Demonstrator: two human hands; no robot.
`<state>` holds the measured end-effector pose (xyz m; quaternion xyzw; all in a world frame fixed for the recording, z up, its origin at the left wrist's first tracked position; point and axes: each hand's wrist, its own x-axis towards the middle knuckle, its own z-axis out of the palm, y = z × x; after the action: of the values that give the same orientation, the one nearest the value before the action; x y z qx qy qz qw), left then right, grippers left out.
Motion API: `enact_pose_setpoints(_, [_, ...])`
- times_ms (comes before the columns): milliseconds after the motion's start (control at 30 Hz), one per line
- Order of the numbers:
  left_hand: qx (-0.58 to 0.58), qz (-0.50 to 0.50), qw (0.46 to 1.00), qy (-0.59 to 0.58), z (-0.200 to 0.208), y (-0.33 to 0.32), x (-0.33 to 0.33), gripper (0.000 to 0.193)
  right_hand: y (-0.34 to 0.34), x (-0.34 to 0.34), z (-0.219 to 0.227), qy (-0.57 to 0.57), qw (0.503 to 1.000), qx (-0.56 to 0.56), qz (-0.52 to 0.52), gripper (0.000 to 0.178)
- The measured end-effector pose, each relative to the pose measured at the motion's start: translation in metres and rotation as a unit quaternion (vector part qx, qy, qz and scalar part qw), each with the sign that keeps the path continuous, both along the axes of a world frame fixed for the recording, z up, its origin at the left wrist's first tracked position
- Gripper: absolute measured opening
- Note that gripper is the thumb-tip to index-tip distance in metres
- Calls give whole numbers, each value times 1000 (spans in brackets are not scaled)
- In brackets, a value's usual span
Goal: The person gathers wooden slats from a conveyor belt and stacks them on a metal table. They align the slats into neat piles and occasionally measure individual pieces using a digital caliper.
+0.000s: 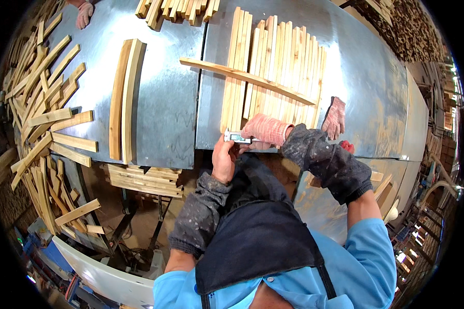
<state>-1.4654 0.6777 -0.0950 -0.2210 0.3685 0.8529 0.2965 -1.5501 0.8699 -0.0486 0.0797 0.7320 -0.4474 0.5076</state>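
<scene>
A digital caliper (237, 137) with a small display is held between my two hands at the table's near edge. My bare left hand (223, 160) closes on its jaw end, fingers partly hidden. My right hand (265, 131), in a pinkish knit glove, grips the other end of the caliper. Just beyond lies a row of long wooden strips (283, 67), side by side. One loose strip (247, 79) rests slantwise across them. Whether a piece of wood sits between the jaws, I cannot tell. Right of the row, an unworn pinkish glove (335, 118) lies flat.
Two long strips (121, 100) lie together on the metal table (165, 103) to the left. Jumbled offcuts (49, 113) cover the far left. More strips (178, 10) sit at the back. Another person's gloved hand (84, 14) rests at the far left corner. Stacked strips (144, 180) lie below the table edge.
</scene>
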Motion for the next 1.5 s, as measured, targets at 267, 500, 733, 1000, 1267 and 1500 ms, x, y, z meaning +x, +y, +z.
enact_pose_setpoints(267, [-16, 16, 1000, 14, 9, -3, -6, 32, -13, -3, 31, -114, 981, 14, -155, 23])
enact_pose_setpoints(500, [-10, 13, 999, 36, 4, -2, -6, 30, -10, -6, 28, -122, 980, -6, -156, 24])
enact_pose_setpoints(733, [-26, 13, 999, 26, 5, -1, -7, 30, -4, -5, 17, -110, 985, -4, -132, 28])
enact_pose_setpoints(1000, [-11, 7, 1000, 15, -7, -1, -5, 33, -9, -8, 23, -133, 981, 31, -139, 26])
enact_pose_setpoints(1267, [-3, -13, 1000, 20, -3, -5, -9, 37, 0, -4, 44, -117, 984, -32, -129, 21])
enact_pose_setpoints(1500, [12, -34, 999, 35, -1, -11, -6, 38, 10, 16, 36, -73, 992, -63, -78, 20])
